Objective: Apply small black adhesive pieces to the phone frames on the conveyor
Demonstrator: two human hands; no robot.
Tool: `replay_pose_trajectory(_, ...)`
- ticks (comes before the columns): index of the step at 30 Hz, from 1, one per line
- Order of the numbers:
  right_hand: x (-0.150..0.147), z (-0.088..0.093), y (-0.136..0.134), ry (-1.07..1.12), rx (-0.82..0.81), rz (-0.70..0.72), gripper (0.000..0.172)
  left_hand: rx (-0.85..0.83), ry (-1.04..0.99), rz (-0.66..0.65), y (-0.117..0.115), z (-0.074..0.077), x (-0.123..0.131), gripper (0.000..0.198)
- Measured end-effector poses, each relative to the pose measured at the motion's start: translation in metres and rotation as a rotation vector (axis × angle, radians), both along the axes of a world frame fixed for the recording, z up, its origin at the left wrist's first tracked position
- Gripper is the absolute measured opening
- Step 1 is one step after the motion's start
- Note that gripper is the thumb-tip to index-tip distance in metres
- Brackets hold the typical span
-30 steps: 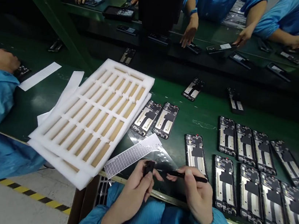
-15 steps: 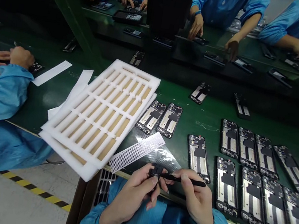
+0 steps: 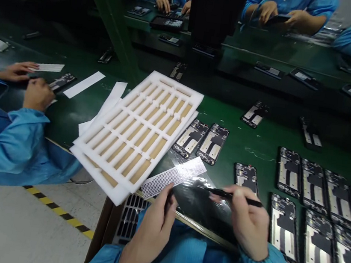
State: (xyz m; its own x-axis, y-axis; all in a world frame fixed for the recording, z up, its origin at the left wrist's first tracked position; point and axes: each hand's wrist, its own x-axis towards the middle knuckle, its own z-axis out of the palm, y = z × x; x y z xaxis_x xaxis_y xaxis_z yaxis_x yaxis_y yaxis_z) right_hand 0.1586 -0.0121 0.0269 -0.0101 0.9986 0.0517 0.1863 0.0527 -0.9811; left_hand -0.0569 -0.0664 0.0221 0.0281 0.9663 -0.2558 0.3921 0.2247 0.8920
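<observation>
My right hand [image 3: 249, 223] is closed around black tweezers [image 3: 255, 202], whose tips point left above a clear sheet [image 3: 209, 182] on the bench. A small dark part [image 3: 168, 202] sits pinched between the thumb and fingers of my left hand [image 3: 149, 231], mostly hidden by them. Just beyond that hand lies a white strip with rows of small dark dots [image 3: 172, 177]. Behind my right hand is an open phone body [image 3: 246, 176], partly covered by the hand. Two more phone bodies, one left [image 3: 190, 138] and one right [image 3: 212, 143], lie beyond the strip.
White foam trays [image 3: 126, 112] are stacked at the bench's left front edge. Several phone bodies [image 3: 285, 230] lie in rows on the right. Blank white strips [image 3: 84, 85] lie left of the trays. A co-worker's hands [image 3: 38, 94] work at far left; others sit opposite.
My hands have moved apart. The tweezers have left the small dark part and moved right, over the bench. My left hand has turned and drawn left. The view has shifted.
</observation>
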Motion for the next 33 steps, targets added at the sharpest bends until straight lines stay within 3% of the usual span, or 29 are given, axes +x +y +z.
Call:
replay_pose_trajectory(4, -0.051, -0.020, 0.026, -0.036, -0.004, 0.240, 0.025, 0.388, 0.812, 0.008, -0.012, -0.027, -0.018, 0.045)
replay_pose_trajectory(6, -0.072, -0.032, 0.031, -0.054, 0.001, 0.295, 0.025, 0.428, 1.041, -0.003, -0.015, -0.033, -0.021, 0.048)
replay_pose_trajectory(8, -0.084, -0.044, 0.032, -0.073, 0.010, 0.336, 0.023, 0.385, 1.147, 0.002, -0.017, -0.035, -0.020, 0.050)
replay_pose_trajectory(14, -0.085, -0.059, 0.028, -0.120, 0.076, 0.386, 0.022, 0.274, 1.172, -0.002, -0.018, -0.038, -0.018, 0.062)
replay_pose_trajectory(25, -0.084, -0.053, 0.030, -0.218, 0.158, 0.417, 0.027, 0.311, 1.158, -0.066, -0.018, -0.041, -0.026, 0.064)
replay_pose_trajectory(33, -0.083, -0.050, 0.031, -0.237, 0.212, 0.452, 0.021, 0.336, 1.124, -0.058, -0.016, -0.042, -0.028, 0.060)
